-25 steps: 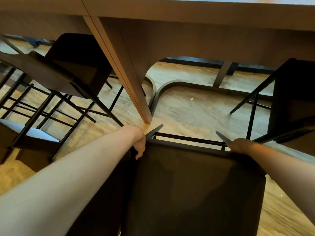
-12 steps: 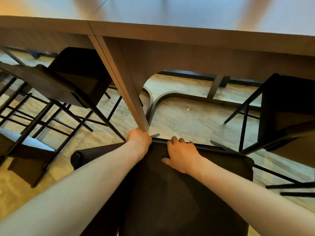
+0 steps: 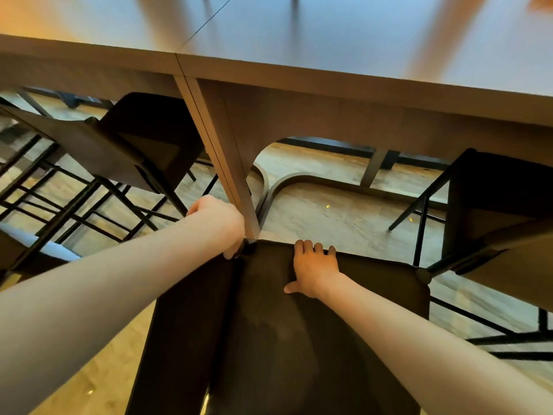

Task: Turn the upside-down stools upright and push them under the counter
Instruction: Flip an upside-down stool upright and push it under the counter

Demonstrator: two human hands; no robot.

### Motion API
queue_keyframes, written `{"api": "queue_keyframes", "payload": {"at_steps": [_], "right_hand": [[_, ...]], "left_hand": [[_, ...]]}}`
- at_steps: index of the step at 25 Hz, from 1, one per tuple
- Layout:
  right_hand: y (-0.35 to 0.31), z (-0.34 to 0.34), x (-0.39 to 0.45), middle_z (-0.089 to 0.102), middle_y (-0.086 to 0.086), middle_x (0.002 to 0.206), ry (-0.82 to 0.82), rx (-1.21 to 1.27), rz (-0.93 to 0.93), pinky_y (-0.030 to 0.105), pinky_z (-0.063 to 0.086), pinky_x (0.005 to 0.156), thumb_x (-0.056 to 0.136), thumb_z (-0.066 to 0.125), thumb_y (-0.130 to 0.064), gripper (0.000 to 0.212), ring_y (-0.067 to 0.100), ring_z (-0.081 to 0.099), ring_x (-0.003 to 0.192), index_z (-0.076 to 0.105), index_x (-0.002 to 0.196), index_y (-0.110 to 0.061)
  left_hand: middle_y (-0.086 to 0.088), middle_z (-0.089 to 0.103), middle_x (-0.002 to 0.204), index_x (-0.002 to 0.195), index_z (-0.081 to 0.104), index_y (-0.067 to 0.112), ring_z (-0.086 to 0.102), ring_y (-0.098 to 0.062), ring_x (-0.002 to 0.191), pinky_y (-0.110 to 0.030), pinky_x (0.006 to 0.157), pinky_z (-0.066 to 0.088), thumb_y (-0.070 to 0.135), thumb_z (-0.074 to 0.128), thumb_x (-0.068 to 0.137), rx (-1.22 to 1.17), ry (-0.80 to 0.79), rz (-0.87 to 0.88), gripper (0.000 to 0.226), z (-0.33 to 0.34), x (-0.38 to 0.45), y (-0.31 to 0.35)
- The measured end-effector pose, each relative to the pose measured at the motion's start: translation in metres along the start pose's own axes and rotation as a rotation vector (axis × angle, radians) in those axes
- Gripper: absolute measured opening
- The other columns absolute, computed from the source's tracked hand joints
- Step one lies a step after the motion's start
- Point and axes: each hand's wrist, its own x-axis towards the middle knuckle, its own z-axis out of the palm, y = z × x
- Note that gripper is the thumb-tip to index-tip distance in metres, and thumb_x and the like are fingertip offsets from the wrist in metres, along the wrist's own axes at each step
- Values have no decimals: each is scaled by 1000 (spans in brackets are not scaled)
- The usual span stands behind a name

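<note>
A dark brown stool [image 3: 299, 339] fills the lower middle of the head view, its flat dark panel facing me. My left hand [image 3: 220, 224] is clenched on the stool's far left corner, right beside the counter's wooden leg [image 3: 227, 163]. On the far edge of the same panel lies my right hand [image 3: 314, 269], fingers curled over the edge. The counter [image 3: 329, 40] spans the top of the view, its top pale and glossy. The stool's legs are hidden beneath the panel.
Another dark stool [image 3: 125, 145] with a black metal frame stands at the left, partly under the counter. A third stool [image 3: 493, 211] stands at the right. A curved wooden base rail [image 3: 299, 178] lies on the floor under the counter.
My right hand moved from the stool's far right corner to the middle of its far edge. The stool came nearer the counter leg and the metal leg tips dropped out of sight.
</note>
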Motion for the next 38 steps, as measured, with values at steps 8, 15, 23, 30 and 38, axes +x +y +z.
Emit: {"api": "queue_keyframes", "payload": {"at_steps": [8, 15, 23, 30, 38], "right_hand": [[-20, -3, -25, 13, 23, 159, 56, -98, 96, 56, 27, 114, 93, 61, -40, 94, 42, 14, 146, 2, 155, 0], [-44, -61, -47, 49, 18, 134, -161, 103, -160, 41, 48, 91, 97, 49, -20, 40, 37, 51, 121, 50, 134, -6], [-117, -94, -83, 55, 11, 126, -510, 852, -174, 43, 57, 88, 91, 61, -36, 72, 26, 58, 114, 26, 151, -15], [-156, -93, -54, 54, 7, 124, -392, 952, 273, 35, 57, 57, 82, 63, -56, 87, 26, 63, 88, 26, 150, -15], [-152, -116, -6, 55, 12, 129, -235, 870, 432, 35, 51, 85, 92, 47, -20, 45, 29, 57, 115, 50, 135, -7]], "left_hand": [[-8, 55, 133, 144, 46, 17, 56, -28, 121, -39, 89, 46, 42, 60, 96, -120, 28, -7, 56, -9, -29, -37], [-4, 51, 86, 127, 58, 14, 54, -23, 82, -37, 68, 38, 25, 54, 101, -152, 169, 65, 28, 6, -19, -36], [-3, 55, 85, 113, 67, 18, 59, -21, 82, -33, 57, 35, 43, 62, 94, -11, 536, 28, 32, -11, 6, -41], [-2, 63, 94, 114, 69, 14, 67, -25, 94, -33, 64, 41, 33, 61, 97, 22, 594, 192, 27, -62, 57, -53], [-4, 69, 115, 114, 70, 13, 67, -29, 107, -30, 80, 50, 20, 62, 96, 47, 634, 361, 21, -102, 113, -59]]}}
